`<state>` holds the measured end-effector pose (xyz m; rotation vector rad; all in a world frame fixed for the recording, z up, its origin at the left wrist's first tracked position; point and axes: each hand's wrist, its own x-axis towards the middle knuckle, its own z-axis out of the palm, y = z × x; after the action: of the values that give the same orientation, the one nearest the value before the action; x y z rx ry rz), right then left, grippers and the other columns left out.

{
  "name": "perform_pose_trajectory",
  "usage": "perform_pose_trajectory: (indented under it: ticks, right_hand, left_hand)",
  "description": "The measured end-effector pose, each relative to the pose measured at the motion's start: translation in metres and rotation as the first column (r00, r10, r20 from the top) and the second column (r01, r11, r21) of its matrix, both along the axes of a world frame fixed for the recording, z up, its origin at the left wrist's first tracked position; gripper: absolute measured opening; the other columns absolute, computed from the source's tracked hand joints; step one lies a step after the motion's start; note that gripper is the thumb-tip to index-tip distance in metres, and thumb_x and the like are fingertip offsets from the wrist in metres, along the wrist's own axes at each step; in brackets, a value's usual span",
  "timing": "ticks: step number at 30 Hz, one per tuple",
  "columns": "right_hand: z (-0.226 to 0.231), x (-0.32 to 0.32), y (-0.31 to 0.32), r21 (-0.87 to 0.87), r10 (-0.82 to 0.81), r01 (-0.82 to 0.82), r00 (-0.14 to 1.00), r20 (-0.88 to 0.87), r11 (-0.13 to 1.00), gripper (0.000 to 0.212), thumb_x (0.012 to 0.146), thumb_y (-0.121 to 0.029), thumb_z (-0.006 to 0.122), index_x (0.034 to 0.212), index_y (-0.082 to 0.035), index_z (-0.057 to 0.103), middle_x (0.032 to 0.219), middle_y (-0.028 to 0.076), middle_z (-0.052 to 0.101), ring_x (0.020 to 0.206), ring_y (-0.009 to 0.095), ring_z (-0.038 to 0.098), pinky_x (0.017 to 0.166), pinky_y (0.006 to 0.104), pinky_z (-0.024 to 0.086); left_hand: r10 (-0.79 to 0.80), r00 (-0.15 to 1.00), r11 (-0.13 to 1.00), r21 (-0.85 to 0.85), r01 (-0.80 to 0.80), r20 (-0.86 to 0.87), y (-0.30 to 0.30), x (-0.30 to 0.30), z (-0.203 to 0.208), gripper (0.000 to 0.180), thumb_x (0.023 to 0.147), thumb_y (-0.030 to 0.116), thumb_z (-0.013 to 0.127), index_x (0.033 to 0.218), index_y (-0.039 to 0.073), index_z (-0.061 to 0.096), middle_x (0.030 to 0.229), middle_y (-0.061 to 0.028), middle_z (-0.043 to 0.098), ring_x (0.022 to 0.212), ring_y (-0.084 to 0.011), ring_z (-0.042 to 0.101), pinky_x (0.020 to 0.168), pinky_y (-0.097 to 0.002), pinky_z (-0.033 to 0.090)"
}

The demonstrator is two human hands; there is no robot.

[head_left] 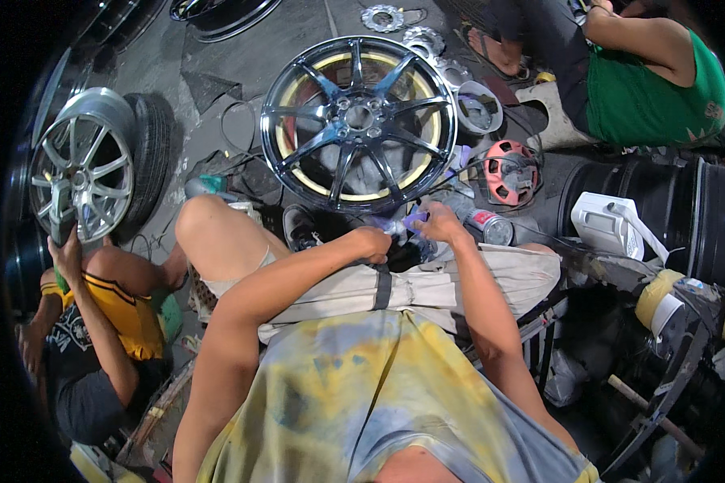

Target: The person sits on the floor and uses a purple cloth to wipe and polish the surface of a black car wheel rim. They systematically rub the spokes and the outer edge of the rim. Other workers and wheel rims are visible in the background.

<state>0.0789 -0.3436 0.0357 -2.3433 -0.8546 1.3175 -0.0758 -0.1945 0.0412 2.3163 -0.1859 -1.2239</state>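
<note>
Just beyond my knees a dark, glossy multi-spoke wheel rim [358, 143] stands facing up, with a pale yellow ring showing behind its spokes. My left hand [370, 244] is closed below the rim's near edge, its fingertips at a crumpled whitish-purple scrap. A small purple piece [414, 220], perhaps sandpaper or cloth, is pinched in my right hand [438, 223]. Both hands are close together above my lap, apart from the rim. What the left fingers grip is partly hidden.
A red-orange slotted disc [511, 173], a white bucket [478, 108] and a clear jar [491, 228] lie to the right. On the left a person holds a tool [62, 211] at a silver rim [83, 179]. Another person in a green shirt [648, 92] sits far right, near black rims [660, 201].
</note>
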Motion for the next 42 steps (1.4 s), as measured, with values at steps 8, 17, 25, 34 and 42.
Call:
perform_pose_trajectory:
  ticks: [8, 17, 25, 34, 42]
  right_hand:
    - [-0.026, 0.008, 0.0, 0.017, 0.092, -0.097, 0.98, 0.179, 0.995, 0.031, 0.081, -0.036, 0.079, 0.094, -0.008, 0.077, 0.095, 0.021, 0.074, 0.096, 0.041, 0.07, 0.085, 0.0481, 0.055]
    - [-0.029, 0.006, 0.012, -0.098, 0.043, -0.016, 0.958, 0.282, 0.995, 0.027, 0.082, -0.029, 0.079, 0.097, -0.007, 0.078, 0.099, 0.021, 0.074, 0.099, 0.039, 0.07, 0.087, 0.0467, 0.054]
    - [-0.013, 0.004, 0.018, -0.128, 0.019, 0.024, 0.947, 0.321, 0.992, 0.035, 0.083, -0.035, 0.078, 0.108, -0.01, 0.076, 0.112, 0.02, 0.072, 0.11, 0.039, 0.067, 0.094, 0.0479, 0.053]
    - [-0.023, 0.013, 0.014, -0.191, -0.002, 0.062, 0.955, 0.298, 0.98, 0.038, 0.084, -0.037, 0.077, 0.107, -0.007, 0.075, 0.114, 0.021, 0.071, 0.11, 0.039, 0.067, 0.095, 0.0484, 0.053]
    - [-0.016, 0.01, 0.018, -0.16, -0.023, 0.066, 0.965, 0.26, 0.985, 0.041, 0.086, -0.033, 0.077, 0.112, -0.002, 0.072, 0.127, 0.026, 0.065, 0.121, 0.04, 0.061, 0.101, 0.0476, 0.05]
  left_hand:
    - [0.076, 0.992, 0.993, 0.093, -0.067, -0.103, 0.014, -0.039, -0.092, 0.045, 0.089, 0.037, 0.064, 0.11, -0.001, 0.074, 0.118, -0.0215, 0.071, 0.112, -0.0368, 0.068, 0.097, -0.0464, 0.054]
    - [0.465, 0.882, 0.841, 0.275, -0.466, 0.072, 0.024, -0.028, -0.126, 0.056, 0.087, 0.039, 0.061, 0.137, 0.014, 0.061, 0.143, -0.0136, 0.059, 0.134, -0.0313, 0.055, 0.111, -0.0393, 0.044]
    - [0.866, 0.481, 0.474, 0.078, -0.877, 0.14, -0.005, -0.039, -0.24, 0.073, 0.08, 0.055, 0.067, 0.142, 0.019, 0.056, 0.15, -0.0061, 0.054, 0.136, -0.0277, 0.053, 0.111, -0.0359, 0.044]
    - [0.659, 0.682, 0.688, 0.112, -0.717, 0.318, -0.013, -0.007, -0.153, 0.059, 0.095, 0.038, 0.051, 0.149, 0.015, 0.048, 0.156, -0.0121, 0.046, 0.143, -0.0346, 0.042, 0.119, -0.0453, 0.034]
    - [0.575, 0.688, 0.73, 0.102, -0.676, 0.442, -0.014, -0.008, -0.116, 0.053, 0.092, 0.025, 0.054, 0.142, 0.008, 0.052, 0.147, -0.0195, 0.052, 0.134, -0.0397, 0.05, 0.113, -0.0496, 0.04]
